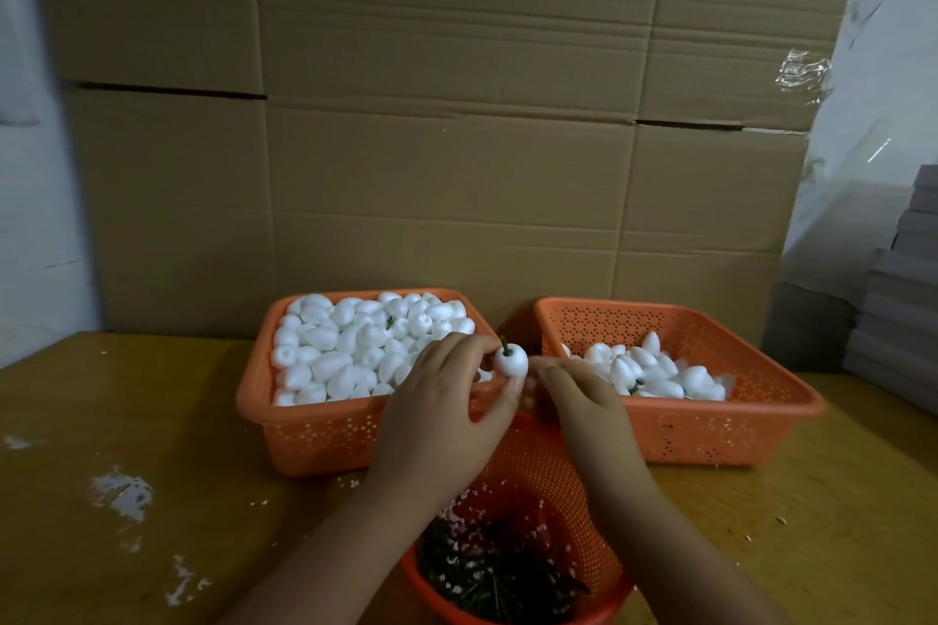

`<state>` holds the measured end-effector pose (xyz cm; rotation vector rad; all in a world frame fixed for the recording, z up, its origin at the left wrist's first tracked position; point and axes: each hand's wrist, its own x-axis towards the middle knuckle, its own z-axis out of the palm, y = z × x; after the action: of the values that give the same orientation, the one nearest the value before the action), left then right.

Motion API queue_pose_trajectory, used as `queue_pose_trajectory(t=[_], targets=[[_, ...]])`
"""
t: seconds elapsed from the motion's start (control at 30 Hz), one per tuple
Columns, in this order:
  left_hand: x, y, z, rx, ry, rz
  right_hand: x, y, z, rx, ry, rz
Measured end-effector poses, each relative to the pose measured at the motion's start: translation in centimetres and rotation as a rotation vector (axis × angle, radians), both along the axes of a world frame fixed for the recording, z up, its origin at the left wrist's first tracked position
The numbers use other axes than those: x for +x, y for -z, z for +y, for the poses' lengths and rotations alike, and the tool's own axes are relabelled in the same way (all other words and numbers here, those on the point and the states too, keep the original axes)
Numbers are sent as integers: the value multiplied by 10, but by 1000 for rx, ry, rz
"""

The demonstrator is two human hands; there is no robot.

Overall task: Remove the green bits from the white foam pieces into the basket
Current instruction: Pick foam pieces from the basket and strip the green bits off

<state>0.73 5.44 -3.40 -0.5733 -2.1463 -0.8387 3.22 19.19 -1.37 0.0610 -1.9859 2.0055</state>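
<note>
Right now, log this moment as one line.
left hand: holds white foam piece, green stem on | right hand: reaching in, empty | round orange plastic basket: green bits inside

Three orange baskets (pixel 680 426), two hands (pixel 441 416), one cardboard sheet (pixel 431 117)

A: The baskets (pixel 710 426)?
B: Orange perforated plastic, slightly glossy.
A: The foam (pixel 325 355)?
B: White, matt, fine-grained.
A: The tabletop (pixel 152 421)?
B: Worn yellowish wood with white scuffs; creased matt cardboard (pixel 457 117) behind.
</note>
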Motion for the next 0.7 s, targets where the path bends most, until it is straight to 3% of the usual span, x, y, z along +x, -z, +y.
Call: queue_pose_trajectory(t=[0.17,0.4,0.5,0.7], targets=[[0,0,-1,16,5,-3,1,3,-1,-43,-252,-131],[2,-3,-1,4,23,-20,-3,1,2,-209,-303,-112],[3,-3,-1,24,31,-32,-3,-4,5,-217,-205,-27],[7,-8,1,24,31,-37,-6,-20,32,-112,235,59]])
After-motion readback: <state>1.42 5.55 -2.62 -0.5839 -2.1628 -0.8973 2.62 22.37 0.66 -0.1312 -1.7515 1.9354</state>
